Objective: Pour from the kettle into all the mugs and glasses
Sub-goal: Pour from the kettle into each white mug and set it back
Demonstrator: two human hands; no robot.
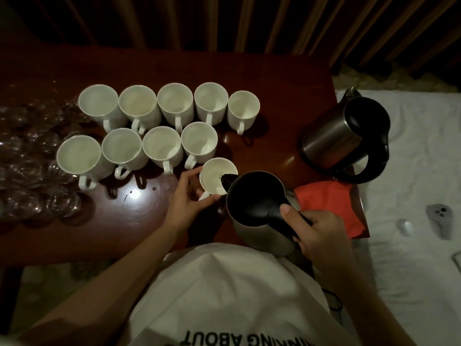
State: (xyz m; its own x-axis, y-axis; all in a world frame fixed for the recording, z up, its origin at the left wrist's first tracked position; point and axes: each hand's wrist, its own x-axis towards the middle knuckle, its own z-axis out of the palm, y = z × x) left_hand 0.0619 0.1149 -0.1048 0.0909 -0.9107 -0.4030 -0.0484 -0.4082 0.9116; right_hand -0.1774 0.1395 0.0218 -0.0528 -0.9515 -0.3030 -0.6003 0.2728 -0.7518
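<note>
My right hand (321, 236) grips the black handle of a steel kettle (254, 211), tilted with its spout over a white mug (214, 174) near the table's front. My left hand (188, 196) holds that mug, thumb and fingers curled round its side. Several other white mugs (159, 126) stand in two rows behind it, handles toward me. Several clear glasses (30, 156) crowd the left end of the table.
A second steel kettle (346, 136) with its lid open stands at the right edge of the dark wooden table (274, 78). A red cloth (331, 206) lies beside the kettle I hold. White bedding (411, 196) with a grey controller (440, 219) lies on the right.
</note>
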